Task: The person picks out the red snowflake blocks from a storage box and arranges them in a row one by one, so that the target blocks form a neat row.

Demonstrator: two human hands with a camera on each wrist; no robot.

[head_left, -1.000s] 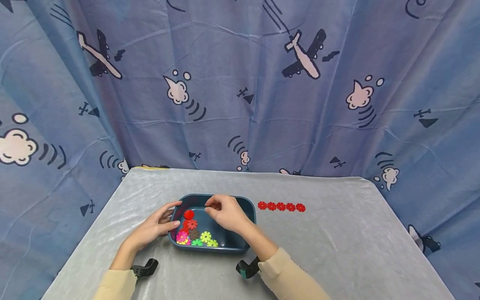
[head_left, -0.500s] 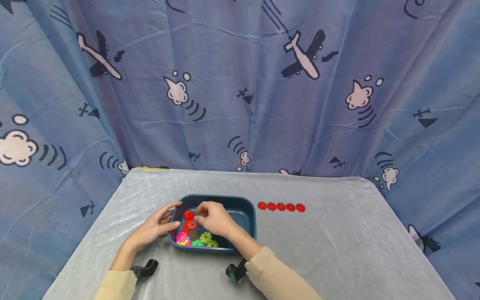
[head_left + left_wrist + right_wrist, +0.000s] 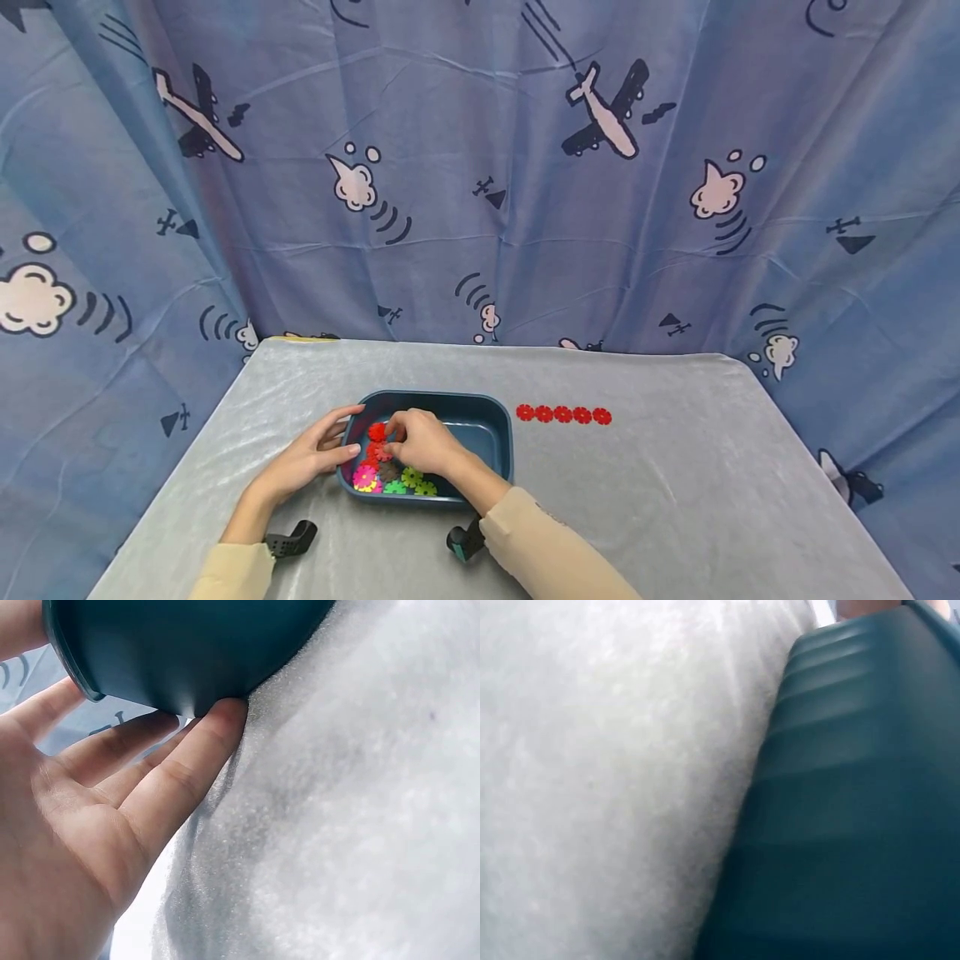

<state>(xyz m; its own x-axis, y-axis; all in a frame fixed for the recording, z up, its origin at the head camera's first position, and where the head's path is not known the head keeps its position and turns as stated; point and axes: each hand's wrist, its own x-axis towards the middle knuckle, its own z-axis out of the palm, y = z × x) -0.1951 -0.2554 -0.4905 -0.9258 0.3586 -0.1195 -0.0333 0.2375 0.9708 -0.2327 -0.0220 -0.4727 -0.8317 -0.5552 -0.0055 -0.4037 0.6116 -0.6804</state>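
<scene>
A dark teal plastic bin [image 3: 480, 497] stands on the table, with several notched plastic building discs in its left part. Red discs [image 3: 377, 432] lie along the left wall; pink [image 3: 364, 476], brown [image 3: 389, 471], yellow-green [image 3: 412, 477] and green [image 3: 394, 487] ones lie nearer the front. My left hand [image 3: 311, 454] holds the bin's left end, thumb over the rim and fingers against the outer wall [image 3: 187, 660]. Inside the bin, my right hand [image 3: 423, 442] bends down at the red discs, thumb and index finger apart. The right wrist view shows the outer bin wall [image 3: 847, 795], not that hand's fingers.
Several red discs [image 3: 563, 414] lie in a straight row on the pale cloth-covered table [image 3: 675, 500], right of the bin. Behind the table hangs a blue curtain [image 3: 420, 250] with airplane prints.
My right hand has moved left and down inside the bin, from its middle to the red discs. My left hand, the bin and the red row have stayed in place.
</scene>
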